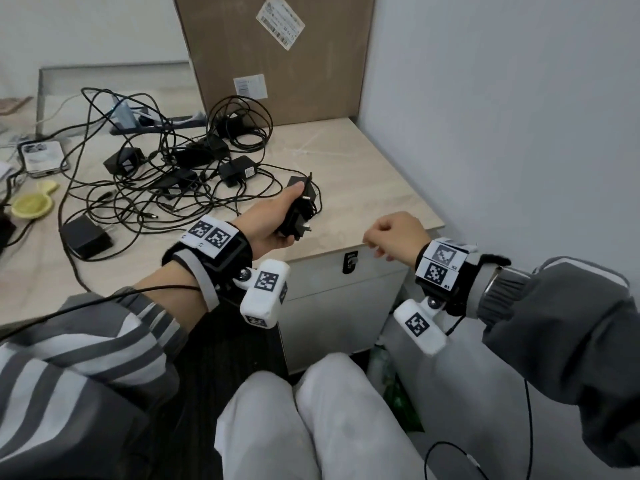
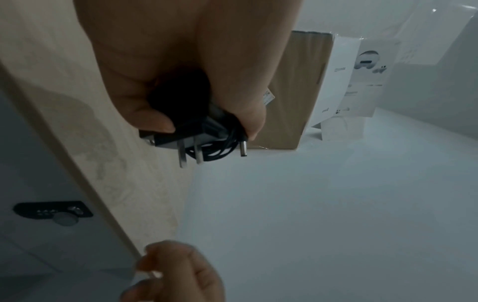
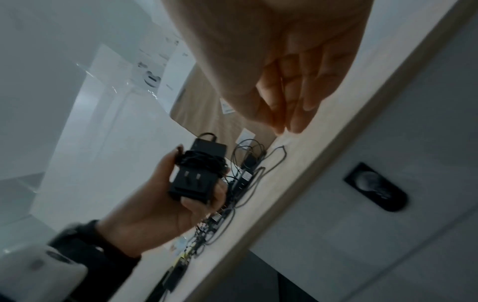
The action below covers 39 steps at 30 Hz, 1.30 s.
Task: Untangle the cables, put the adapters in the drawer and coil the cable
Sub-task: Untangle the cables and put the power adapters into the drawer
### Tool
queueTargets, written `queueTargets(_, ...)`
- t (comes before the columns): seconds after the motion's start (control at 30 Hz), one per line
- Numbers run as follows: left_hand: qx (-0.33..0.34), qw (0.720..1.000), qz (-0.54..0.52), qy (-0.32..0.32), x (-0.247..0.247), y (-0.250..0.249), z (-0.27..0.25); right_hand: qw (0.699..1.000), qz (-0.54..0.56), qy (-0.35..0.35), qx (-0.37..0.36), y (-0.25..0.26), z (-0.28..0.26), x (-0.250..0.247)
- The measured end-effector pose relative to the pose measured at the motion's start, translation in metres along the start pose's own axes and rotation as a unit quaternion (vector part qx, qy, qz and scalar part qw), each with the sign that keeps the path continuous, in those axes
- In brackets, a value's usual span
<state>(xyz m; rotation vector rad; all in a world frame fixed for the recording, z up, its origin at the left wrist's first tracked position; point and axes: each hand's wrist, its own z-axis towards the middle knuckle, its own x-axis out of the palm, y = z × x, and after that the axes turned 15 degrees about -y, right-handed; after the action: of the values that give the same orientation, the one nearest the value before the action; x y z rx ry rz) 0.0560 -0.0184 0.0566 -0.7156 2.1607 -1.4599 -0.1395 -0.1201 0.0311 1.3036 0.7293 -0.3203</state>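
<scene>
- Phone [image 1: 43,157] lies at the far left edge of the table [image 1: 363,161], with a yellow dish [image 1: 31,204] just in front of it.
- Tangled black cables [image 1: 145,188] with several black adapters among them are spread over the left and middle of the table; one adapter [image 1: 86,235] sits at the near left edge of the heap.
- A cardboard box [image 1: 277,53] stands upright at the back of the table, against the wall.
- The left hand [image 1: 273,216] is held above the table, right of the heap. Its fingers and thumb are wrapped around a black adapter with coiled cable [image 1: 300,209]; the plug prongs point outward, clear of the palm.
- The drawer [image 1: 332,271] sits below the table edge, closed, with a black lock [image 1: 350,262] on its front.
- The right hand [image 1: 394,237] is at the front table edge above the drawer, fingers curled together, holding nothing that can be seen.
</scene>
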Motion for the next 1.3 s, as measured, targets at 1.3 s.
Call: queueTargets(1.3,-0.009,0.994,0.009,-0.113,-0.052,0.058,-0.082,0.976,-0.193,0.049,0.083,-0.047,0.023,0.084)
